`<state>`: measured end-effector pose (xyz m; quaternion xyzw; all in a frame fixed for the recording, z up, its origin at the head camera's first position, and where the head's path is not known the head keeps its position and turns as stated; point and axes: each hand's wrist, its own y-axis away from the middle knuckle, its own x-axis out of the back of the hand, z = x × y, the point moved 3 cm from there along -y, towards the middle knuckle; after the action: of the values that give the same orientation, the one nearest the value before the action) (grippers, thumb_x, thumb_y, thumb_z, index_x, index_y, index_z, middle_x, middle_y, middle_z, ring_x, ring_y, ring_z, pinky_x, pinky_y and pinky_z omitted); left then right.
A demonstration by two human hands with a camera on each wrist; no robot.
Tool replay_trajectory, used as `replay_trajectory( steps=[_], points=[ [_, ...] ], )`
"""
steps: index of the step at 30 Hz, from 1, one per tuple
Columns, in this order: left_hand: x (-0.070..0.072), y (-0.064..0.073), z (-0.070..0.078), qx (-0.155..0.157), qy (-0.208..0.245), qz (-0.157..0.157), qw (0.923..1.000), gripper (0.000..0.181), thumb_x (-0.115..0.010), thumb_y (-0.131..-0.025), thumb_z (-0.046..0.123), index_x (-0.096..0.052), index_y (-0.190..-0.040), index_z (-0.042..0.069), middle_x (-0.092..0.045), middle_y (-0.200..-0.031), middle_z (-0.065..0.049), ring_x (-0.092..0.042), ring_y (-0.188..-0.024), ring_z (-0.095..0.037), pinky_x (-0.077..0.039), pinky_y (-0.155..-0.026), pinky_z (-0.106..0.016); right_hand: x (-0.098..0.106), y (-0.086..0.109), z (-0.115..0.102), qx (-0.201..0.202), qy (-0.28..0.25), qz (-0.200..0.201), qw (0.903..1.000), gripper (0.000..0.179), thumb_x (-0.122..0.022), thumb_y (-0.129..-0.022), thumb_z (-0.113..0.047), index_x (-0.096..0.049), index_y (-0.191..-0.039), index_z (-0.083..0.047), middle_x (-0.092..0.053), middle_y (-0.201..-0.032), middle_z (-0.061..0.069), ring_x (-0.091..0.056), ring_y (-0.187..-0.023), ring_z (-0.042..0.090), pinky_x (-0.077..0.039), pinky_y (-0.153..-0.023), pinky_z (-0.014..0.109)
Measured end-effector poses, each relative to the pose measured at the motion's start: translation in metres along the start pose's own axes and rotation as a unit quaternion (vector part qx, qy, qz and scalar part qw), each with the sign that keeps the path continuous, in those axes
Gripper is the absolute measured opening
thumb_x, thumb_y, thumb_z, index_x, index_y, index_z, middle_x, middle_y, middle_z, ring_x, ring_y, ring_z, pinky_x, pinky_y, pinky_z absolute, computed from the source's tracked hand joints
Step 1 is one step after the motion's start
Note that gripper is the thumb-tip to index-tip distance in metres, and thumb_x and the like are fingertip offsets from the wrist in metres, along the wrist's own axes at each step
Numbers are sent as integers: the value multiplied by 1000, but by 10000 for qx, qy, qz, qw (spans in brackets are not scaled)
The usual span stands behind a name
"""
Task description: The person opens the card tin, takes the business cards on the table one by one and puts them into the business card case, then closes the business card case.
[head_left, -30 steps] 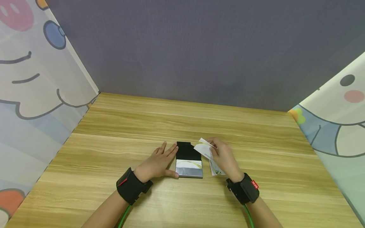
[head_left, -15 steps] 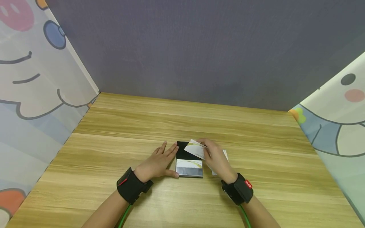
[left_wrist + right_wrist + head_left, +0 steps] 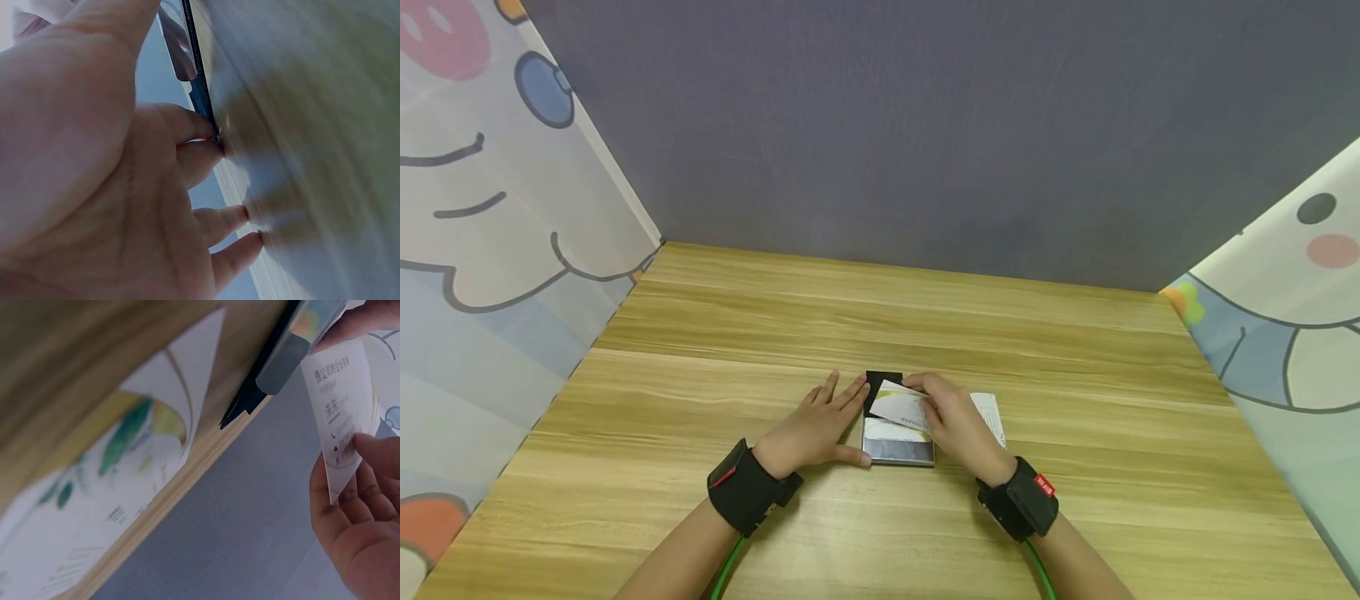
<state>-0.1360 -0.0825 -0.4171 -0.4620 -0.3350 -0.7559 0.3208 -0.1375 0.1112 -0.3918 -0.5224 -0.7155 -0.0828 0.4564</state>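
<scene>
A card case [image 3: 898, 452] lies with its black lid flipped back and a white card showing in its silver-fronted pocket. My left hand [image 3: 820, 425] rests on the table with straight, spread fingers, fingertips and thumb against the case's left side; the left wrist view shows the fingertips touching its dark edge. Above the case, my right hand [image 3: 957, 421] pinches white business cards [image 3: 901, 406] between thumb and fingers, tilted over the black lid. In the right wrist view the printed face of the held business card [image 3: 337, 406] is visible. How many cards are held is unclear.
More white cards [image 3: 988, 412] lie on the wooden table [image 3: 760, 333] to the right, partly hidden behind my right hand; in the right wrist view one card [image 3: 125, 462] shows green leaves. A dark grey panel [image 3: 880, 133] stands behind the table, with cartoon-printed sheets at both sides.
My right hand has moved left with the cards, from above the loose cards to over the case, and come lower. My left hand has stayed in place.
</scene>
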Motion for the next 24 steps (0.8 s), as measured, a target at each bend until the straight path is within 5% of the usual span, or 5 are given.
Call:
replay_trajectory(
  steps=[24],
  points=[
    [0, 0, 1, 88, -45, -65, 9999, 99, -61, -73, 60, -18, -146, 8, -9, -155, -4, -4, -139, -40, -18, -109, -53, -7, 3, -2, 154, 350, -980, 9944, 40, -50, -83, 14, -58, -113, -11, -61, -105, 3, -59, -101, 15, -50, -83, 31]
  ],
)
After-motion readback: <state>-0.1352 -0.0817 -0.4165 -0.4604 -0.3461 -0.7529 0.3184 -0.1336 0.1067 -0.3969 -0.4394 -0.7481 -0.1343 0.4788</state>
